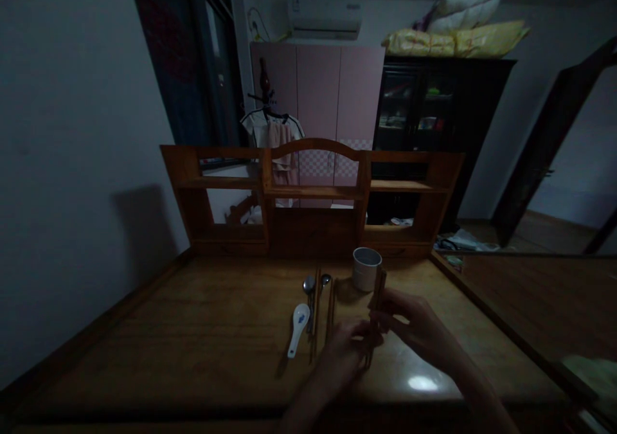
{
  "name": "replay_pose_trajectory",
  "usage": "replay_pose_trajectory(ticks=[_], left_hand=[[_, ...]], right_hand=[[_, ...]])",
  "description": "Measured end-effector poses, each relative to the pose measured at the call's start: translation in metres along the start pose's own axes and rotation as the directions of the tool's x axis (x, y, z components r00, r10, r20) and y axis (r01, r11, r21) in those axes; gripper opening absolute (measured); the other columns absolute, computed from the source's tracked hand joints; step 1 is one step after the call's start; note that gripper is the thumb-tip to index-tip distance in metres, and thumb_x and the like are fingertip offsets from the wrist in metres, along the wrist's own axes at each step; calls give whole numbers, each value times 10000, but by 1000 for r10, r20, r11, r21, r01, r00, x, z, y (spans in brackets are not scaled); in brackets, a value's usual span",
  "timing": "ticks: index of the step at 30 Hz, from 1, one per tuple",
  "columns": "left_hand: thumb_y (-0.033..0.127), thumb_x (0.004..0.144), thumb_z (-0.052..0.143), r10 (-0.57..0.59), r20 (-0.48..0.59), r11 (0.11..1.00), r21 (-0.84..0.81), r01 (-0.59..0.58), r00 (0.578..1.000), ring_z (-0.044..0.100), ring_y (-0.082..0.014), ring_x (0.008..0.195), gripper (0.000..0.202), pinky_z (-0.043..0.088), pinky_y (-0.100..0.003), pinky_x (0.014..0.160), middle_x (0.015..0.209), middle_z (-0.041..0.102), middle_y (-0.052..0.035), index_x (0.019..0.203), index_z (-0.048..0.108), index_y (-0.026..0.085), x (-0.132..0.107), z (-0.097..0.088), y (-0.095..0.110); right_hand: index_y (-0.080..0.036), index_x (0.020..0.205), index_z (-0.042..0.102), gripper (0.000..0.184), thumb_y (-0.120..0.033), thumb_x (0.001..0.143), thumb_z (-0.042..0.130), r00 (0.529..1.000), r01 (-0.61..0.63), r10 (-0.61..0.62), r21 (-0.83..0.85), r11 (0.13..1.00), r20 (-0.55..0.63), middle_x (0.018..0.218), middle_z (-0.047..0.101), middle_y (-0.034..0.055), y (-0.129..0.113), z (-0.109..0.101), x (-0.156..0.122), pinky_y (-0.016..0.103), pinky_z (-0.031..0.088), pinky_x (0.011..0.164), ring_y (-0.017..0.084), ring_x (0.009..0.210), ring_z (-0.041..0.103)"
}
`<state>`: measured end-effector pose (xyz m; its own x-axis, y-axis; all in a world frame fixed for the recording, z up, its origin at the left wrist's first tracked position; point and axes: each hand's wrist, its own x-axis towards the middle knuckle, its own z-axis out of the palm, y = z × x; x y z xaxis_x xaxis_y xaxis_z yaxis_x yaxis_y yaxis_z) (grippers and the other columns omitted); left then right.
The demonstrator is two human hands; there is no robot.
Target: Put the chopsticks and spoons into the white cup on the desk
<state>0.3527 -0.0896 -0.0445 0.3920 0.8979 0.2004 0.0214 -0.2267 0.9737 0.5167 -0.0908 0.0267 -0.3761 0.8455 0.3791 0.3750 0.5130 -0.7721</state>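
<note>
My left hand (348, 349) and my right hand (407, 321) meet above the desk, both closed around dark wooden chopsticks (381, 285) that stand nearly upright. How many sticks are in the bundle I cannot tell, as fingers cover part of it. Just behind my hands stands a white cylindrical cup (366, 272); its inside looks bare where it shows. Left of my hands, more chopsticks (316, 308) lie lengthwise on the desk. Beside them are a metal spoon (309, 284), a second metal spoon (326, 280) and a white ceramic spoon (298, 323) with a blue mark in its bowl.
The wooden desk (216, 331) has a raised shelf unit (313, 192) along its back edge. A wall (72, 196) borders the left side. Beyond are pink cabinets (318, 80), clothes on a stand (274, 132) and a dark cabinet (434, 138). Light glares off the desk's front right.
</note>
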Motion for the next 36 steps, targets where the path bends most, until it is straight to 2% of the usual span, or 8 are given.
replay_pose_trajectory(ticks=[5,7,9,12,16,19,25,36], left_hand=[[382,860,581,151,-294,964,253,-75,944,594,-223,1048,244,440,-322,945,1084,665,-64,1008,701,230,-27,-17,-16],[421,907,486,150,-419,963,268,-37,896,589,-220,1064,294,429,-324,966,1090,663,-60,986,693,228,-44,-40,-25],[487,906,444,40,-519,978,194,72,854,603,-232,1047,374,448,-329,947,1056,678,-64,948,690,209,-63,-72,-37],[625,823,473,-163,-626,962,72,265,763,644,-266,967,505,490,-366,904,974,709,-76,901,688,175,-87,-125,-59],[687,735,521,-179,-738,952,36,303,650,666,-284,915,585,506,-389,888,938,720,-84,923,677,155,-106,-172,-81],[660,767,496,-144,-738,926,135,354,659,671,-278,876,542,513,-382,856,926,720,-79,911,672,167,-108,-177,-83],[626,795,476,-48,-735,851,325,413,676,660,-283,899,482,510,-358,825,961,715,-76,900,682,203,-104,-169,-84],[715,742,483,-168,-715,913,147,381,678,676,-253,798,609,534,-327,767,875,717,-96,877,674,153,-108,-178,-87]], right_hand=[[-176,914,642,301,-468,842,635,963,48,-80,-128,991,-256,760,655,59,-8,-54,34,290,538,604,187,666,628],[-181,936,641,308,-467,823,662,916,74,-130,-161,984,-378,816,676,64,-9,-85,60,298,546,642,197,713,648],[-178,946,644,304,-460,834,649,903,96,-167,-193,977,-396,832,682,63,-4,-110,89,295,542,676,190,736,656],[-147,939,652,317,-445,831,644,953,102,-147,-176,979,-266,804,687,64,18,-127,130,281,529,664,181,716,660],[-119,849,673,315,-427,785,667,1000,-1,1,-100,995,4,759,681,61,61,-118,164,274,513,609,175,661,649],[-115,835,674,316,-424,771,669,989,-45,52,-49,998,136,749,678,56,85,-107,174,274,506,602,172,659,646],[-92,765,669,373,-460,718,713,974,-109,115,-38,993,193,713,664,58,111,-97,181,247,481,577,155,636,622],[-89,802,652,513,-570,642,730,944,-200,214,-82,976,251,693,613,53,148,-94,189,239,424,545,144,609,560]])
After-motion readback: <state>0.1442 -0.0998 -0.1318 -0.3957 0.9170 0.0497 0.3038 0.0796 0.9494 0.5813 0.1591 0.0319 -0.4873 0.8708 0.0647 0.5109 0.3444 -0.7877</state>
